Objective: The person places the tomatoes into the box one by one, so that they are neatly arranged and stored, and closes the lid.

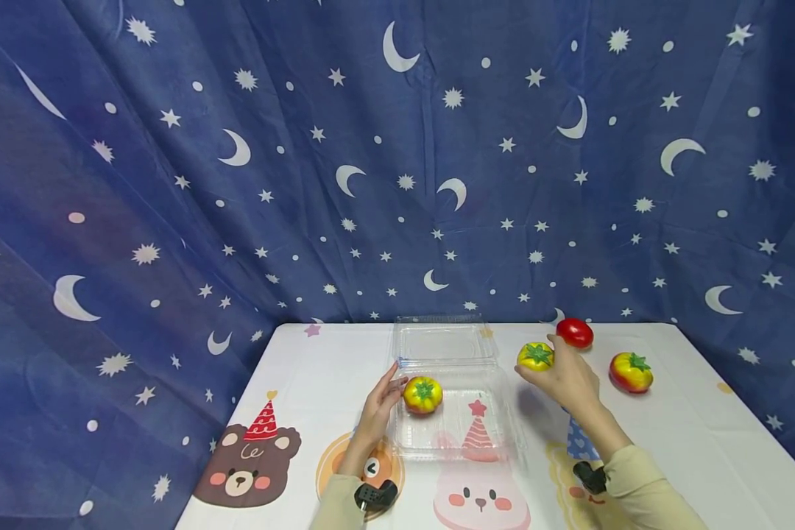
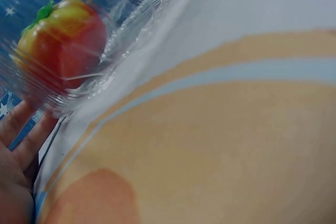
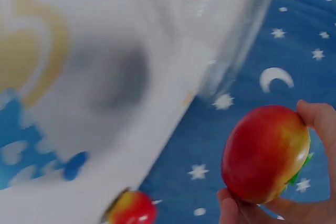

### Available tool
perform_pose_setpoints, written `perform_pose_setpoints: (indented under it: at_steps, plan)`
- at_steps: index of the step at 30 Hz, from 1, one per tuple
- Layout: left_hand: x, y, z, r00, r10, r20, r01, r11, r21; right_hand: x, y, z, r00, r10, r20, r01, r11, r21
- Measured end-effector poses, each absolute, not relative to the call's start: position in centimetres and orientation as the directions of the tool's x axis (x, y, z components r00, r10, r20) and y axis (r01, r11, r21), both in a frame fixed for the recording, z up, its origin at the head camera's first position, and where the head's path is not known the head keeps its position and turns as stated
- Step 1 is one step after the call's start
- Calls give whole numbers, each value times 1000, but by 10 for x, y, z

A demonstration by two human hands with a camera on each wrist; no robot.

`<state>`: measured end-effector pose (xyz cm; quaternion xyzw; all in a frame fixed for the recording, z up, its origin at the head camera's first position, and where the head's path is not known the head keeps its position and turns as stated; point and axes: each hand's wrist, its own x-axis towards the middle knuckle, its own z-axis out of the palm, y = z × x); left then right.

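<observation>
Held between the thumb and fingers of my right hand is a red-and-yellow toy persimmon with a green leafy top. It is raised above the table, right of a clear plastic clamshell box. The box stands with its lid folded back. Another toy persimmon sits inside, near the box's left wall. My left hand is at that wall, its extended fingers against the outside of the plastic in the left wrist view.
Behind my right hand lies a red toy fruit, its top not visible. Farther right is another red-and-yellow toy persimmon. A white tablecloth with cartoon animals covers the table. A blue star-and-moon curtain hangs behind and on the left.
</observation>
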<state>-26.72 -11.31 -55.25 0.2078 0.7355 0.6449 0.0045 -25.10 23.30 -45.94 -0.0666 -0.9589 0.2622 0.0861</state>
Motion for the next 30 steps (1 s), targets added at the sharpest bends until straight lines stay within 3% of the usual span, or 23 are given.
perform_pose_setpoints:
  at_steps: [9,30]
  plan:
    - [-267,-114,-553,-919,305,250,283,71,956,-242,195,-442,-973,104,207,-17,860,-510]
    - [-267,-113,-551,-919,306,247,282,76,956,-221,112,-466,-972,-21,233,-149,823,-548]
